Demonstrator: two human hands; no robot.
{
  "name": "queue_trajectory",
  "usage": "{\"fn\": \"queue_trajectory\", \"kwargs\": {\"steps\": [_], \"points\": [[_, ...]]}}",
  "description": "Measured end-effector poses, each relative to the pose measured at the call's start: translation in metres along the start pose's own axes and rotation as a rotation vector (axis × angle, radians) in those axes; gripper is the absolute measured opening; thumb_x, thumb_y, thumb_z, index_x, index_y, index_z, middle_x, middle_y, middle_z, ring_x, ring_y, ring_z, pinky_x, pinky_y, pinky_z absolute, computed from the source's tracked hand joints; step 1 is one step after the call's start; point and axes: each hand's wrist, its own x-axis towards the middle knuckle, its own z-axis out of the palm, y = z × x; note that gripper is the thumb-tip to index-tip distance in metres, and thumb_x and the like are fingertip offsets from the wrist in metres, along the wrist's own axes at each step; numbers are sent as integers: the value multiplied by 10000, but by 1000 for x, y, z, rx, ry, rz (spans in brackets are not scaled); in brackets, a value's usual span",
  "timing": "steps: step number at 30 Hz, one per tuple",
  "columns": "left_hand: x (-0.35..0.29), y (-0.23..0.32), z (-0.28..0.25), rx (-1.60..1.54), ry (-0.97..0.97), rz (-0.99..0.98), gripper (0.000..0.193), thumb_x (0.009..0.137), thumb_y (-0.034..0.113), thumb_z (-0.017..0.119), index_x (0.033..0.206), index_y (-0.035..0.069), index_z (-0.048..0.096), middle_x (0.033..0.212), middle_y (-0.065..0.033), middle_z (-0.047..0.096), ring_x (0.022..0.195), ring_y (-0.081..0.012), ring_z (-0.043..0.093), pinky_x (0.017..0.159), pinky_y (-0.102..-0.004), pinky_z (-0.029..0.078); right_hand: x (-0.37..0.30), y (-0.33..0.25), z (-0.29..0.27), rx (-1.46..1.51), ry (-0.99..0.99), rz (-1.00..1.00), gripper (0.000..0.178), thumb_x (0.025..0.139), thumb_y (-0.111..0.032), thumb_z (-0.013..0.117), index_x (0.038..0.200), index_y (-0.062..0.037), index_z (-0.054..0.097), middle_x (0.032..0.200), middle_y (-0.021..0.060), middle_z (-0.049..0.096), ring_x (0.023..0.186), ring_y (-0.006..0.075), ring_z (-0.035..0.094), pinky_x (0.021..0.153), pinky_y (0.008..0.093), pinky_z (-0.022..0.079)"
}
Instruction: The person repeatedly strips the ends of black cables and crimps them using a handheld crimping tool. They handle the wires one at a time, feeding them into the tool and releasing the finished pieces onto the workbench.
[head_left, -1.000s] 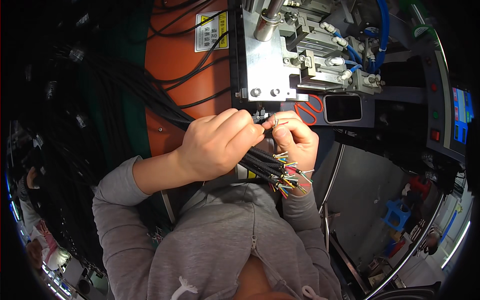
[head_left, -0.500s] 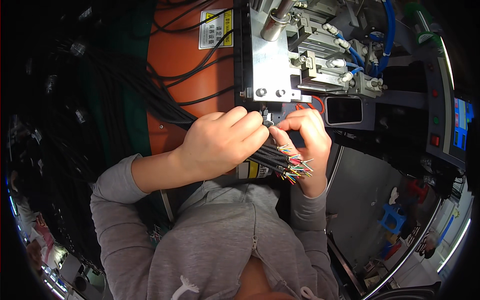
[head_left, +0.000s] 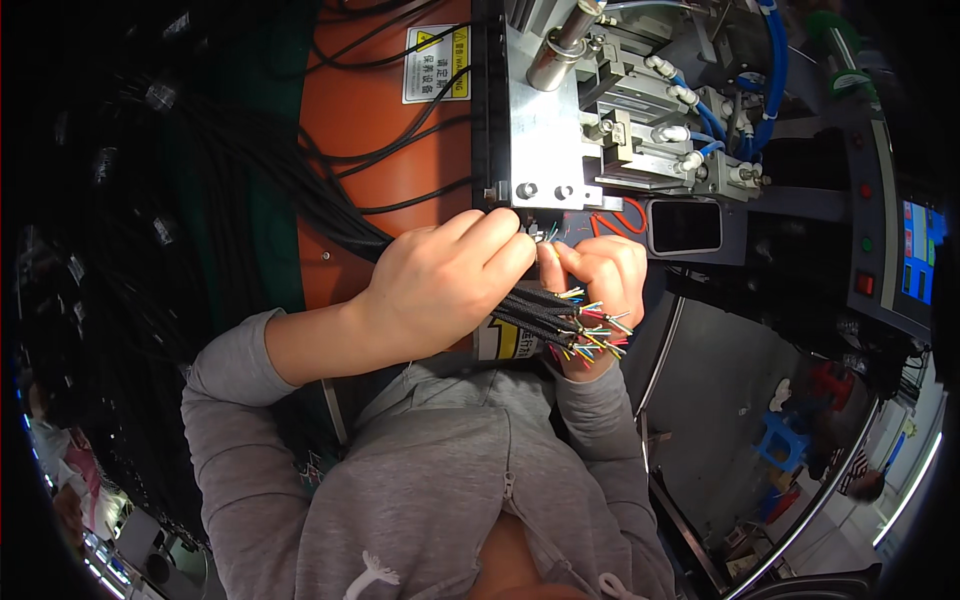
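Note:
My left hand (head_left: 440,275) is closed, knuckles up, with its fingertips just below the machine's metal block. A bundle of black braided cables (head_left: 535,315) runs under this hand and comes out on its right. Stripped, many-coloured wire ends (head_left: 600,330) fan out from the bundle in front of my right wrist. My right hand (head_left: 610,275) is closed in a pinch, thumb and forefinger at a few thin wires (head_left: 551,233) beside the left fingertips. A small fixture (head_left: 533,229) sits there under the block, partly hidden by my fingers.
Above my hands stands the machine's metal plate (head_left: 545,140), with cylinders and blue air hoses (head_left: 770,100) to its right. A dark-screened device (head_left: 686,226) lies beside a red wire loop (head_left: 625,215). The control panel (head_left: 890,230) is far right. Black cables (head_left: 260,150) trail left over an orange surface (head_left: 390,175).
My right hand has moved slightly left and down, its fingers drawing closer together. Thin wires now show above its fingertips. My left hand has stayed nearly in place.

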Motion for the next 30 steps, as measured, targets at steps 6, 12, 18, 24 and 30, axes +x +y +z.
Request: {"fn": "queue_trajectory", "kwargs": {"steps": [6,12,18,24,30], "points": [[-2,-2,6,33,71,136,101,701,96,629,769,92,554,738,7,495,606,-122,501,482,-254,412,21,8,-33,228,-567,367,133,743,-26,716,765,-18,585,725,62,548,677,184,517,624,285,411],[-4,0,8,133,71,155,204,689,131,635,885,75,652,709,24,480,584,-107,469,459,-226,380,4,19,-31,633,-406,749,80,785,-10,684,780,7,606,781,19,577,723,77,515,655,237,415],[-6,2,13,197,-30,114,297,693,125,625,977,61,684,709,14,443,577,-99,453,437,-216,363,-3,15,-8,106,-242,298,44,750,15,658,755,0,616,720,94,581,675,241,548,635,327,438],[-6,7,9,212,-65,37,318,689,125,627,996,67,687,717,10,438,591,-94,472,440,-212,367,-10,12,-1,41,-175,233,78,750,8,642,721,-15,574,687,92,541,667,255,522,625,345,425],[-6,1,15,185,-2,84,289,691,125,630,969,69,685,694,5,434,562,-102,481,447,-224,384,-28,22,10,508,-91,772,65,793,24,591,750,-6,552,702,20,527,654,92,495,591,242,401]]}}
